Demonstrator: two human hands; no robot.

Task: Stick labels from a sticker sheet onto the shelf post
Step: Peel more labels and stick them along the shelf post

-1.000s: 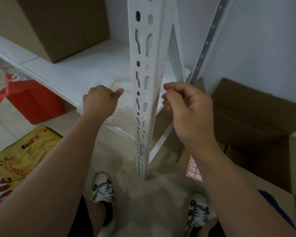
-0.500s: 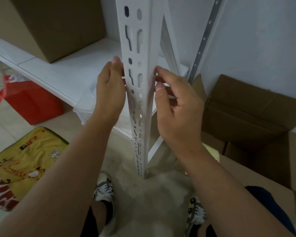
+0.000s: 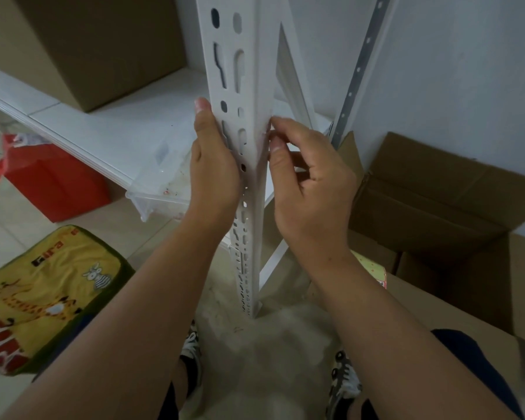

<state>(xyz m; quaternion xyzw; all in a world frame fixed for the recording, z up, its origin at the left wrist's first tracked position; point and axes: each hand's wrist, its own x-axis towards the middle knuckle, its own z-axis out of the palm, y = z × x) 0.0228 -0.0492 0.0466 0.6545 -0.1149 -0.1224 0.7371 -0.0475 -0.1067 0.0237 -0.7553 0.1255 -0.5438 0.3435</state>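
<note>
1. My left hand (image 3: 215, 165) lies flat and open against the left face of the shelf post (image 3: 249, 122), fingers stretched upward along the slotted metal, gripping nothing.
2. My right hand (image 3: 309, 183) is at the post's right edge, fingertips (image 3: 275, 144) bunched and pressed against the corner. Whether a label sits under them I cannot tell; they cover that spot.
3. The shelf post stands upright between my two hands, white, punched with slots and round holes, its foot on the dusty floor (image 3: 255, 344) between my shoes.
4. Just behind my left hand, a clear plastic tub (image 3: 161, 189) juts over the edge of the white shelf board (image 3: 103, 128); inside, only a few small reddish specks show.
5. Below my right wrist, part of a sticker sheet (image 3: 373, 271) shows, yellow with a red-edged corner, lying on the flap of an open cardboard box (image 3: 437, 207). What the box holds is out of sight.
6. Farther left, a closed cardboard box (image 3: 82, 47) rests on the shelf board.
7. On the floor to the left stand a red container (image 3: 52, 183) with a red bag in its top, and a yellow giraffe-print cushion (image 3: 43, 289).
</note>
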